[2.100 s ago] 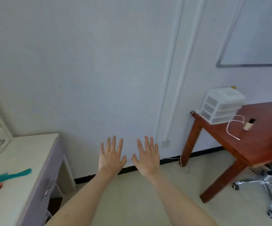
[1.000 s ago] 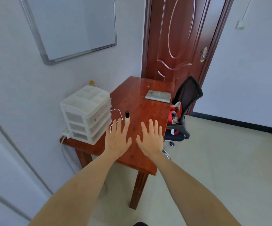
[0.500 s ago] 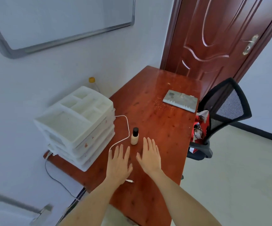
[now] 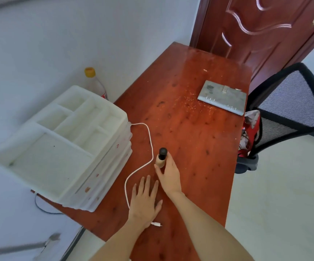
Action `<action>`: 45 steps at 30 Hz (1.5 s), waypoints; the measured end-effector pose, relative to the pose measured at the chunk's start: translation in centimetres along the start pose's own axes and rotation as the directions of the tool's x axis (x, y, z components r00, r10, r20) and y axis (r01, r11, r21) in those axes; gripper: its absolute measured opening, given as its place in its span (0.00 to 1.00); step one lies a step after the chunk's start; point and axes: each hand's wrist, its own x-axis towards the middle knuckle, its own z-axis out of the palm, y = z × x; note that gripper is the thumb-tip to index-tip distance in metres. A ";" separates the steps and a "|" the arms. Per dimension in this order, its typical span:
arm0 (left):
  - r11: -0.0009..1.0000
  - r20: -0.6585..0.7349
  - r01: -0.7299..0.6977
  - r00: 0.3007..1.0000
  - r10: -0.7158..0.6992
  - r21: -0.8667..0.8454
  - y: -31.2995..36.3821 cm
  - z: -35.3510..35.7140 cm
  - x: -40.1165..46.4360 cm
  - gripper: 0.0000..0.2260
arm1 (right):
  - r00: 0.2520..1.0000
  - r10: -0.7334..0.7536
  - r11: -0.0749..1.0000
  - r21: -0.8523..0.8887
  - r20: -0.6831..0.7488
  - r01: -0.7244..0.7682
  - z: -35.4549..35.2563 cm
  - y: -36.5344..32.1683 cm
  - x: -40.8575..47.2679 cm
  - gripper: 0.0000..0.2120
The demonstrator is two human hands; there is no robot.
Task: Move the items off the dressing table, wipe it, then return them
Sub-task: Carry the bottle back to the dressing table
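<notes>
Organiser point(image 4: 62, 144) of white plastic, with stacked drawers, stands on the red wood worktop point(image 4: 195, 140) well left of both hands, a bottle point(image 4: 96, 83) behind it. White cable point(image 4: 148, 140) loops just left of the hands. Left hand point(image 4: 144, 202) lies flat and spread on the worktop, holding nothing. Right hand point(image 4: 168, 174), ahead of it, curls thumb and fingers around the base of a small beige vial point(image 4: 161, 158) with a black cap, standing upright. Grey binder point(image 4: 223, 97) lies far beyond, right; a black chair point(image 4: 287, 110) sits off the worktop's right edge.
</notes>
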 end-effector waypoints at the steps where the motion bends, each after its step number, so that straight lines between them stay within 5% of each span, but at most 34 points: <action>1: 1.000 -0.003 -0.002 1.000 0.002 0.000 0.0 0.0 0.0 0.27 | 1.000 -0.004 1.000 0.009 -0.015 0.004 0.0 0.0 0.1 0.25; 10: 0.998 0.046 0.007 0.999 -0.009 0.058 0.1 0.0 0.2 0.27 | 0.993 -0.032 0.999 0.013 -0.114 0.034 -0.2 0.4 0.2 0.19; 14: 0.997 0.030 0.031 0.999 -0.033 0.074 0.9 -0.2 0.2 0.26 | 0.981 -0.177 0.984 -0.048 -0.083 0.173 -2.1 0.9 -1.3 0.19; 21: 0.971 -0.114 0.200 0.976 -0.185 0.132 5.1 -2.0 -3.6 0.24 | 0.896 -0.444 0.880 0.199 0.022 0.431 -8.1 -4.0 -3.7 0.18; 27: 0.903 -0.290 0.417 0.881 -0.373 0.103 7.2 -3.9 -13.5 0.20 | 0.829 -0.553 0.805 0.310 0.083 0.506 -7.8 -12.0 -10.4 0.16; 31: 0.745 -0.358 0.662 0.717 -0.599 0.081 5.7 -5.3 -24.2 0.26 | 0.740 -0.630 0.751 0.424 0.234 0.505 -4.5 -17.9 -19.0 0.14; 36: 0.408 -0.391 0.913 0.383 -0.837 0.021 4.7 -5.4 -41.7 0.26 | 0.477 -0.735 0.676 0.576 0.483 0.459 0.8 -22.7 -34.6 0.12; 45: -0.230 -0.383 0.966 -0.259 -0.887 -0.121 11.5 -0.9 -74.6 0.21 | -0.027 -0.812 0.535 0.764 0.582 0.361 5.2 -27.4 -68.3 0.18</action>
